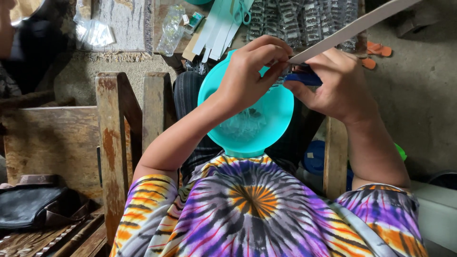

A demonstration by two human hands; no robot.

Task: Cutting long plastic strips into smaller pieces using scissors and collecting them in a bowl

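White card strip (354,27), long and narrow, slanting from the middle of the scene up to the far right corner, near end pinched over the bowl. Left hand (251,71) closed, fingertips (281,51) gripping the strip's near end from the left. Right hand (333,85) closed beneath the strip, clamped on a small blue tool (304,78) whose exact kind cannot be told, touching the left hand's fingers. Teal plastic bowl (273,121) directly below both hands, resting on the lap, with a small heap of clear packets (243,126) inside. Tie-dye shirt (252,204) in purple, orange and white filling the near edge. Worn wooden chair frame (112,128) just left of the bowl, upright posts flaking paint. Black bag (33,204) lying at near left on a woven seat. Far surface (166,14) carrying a fan of more white strips (219,28), teal-handled scissors (243,14), a clear plastic bag (170,31) and rows of clear packaged items (304,19). Orange sandals (376,52) on the concrete floor (419,85) at far right. Blue round object (315,157) under the right forearm, partly hidden.
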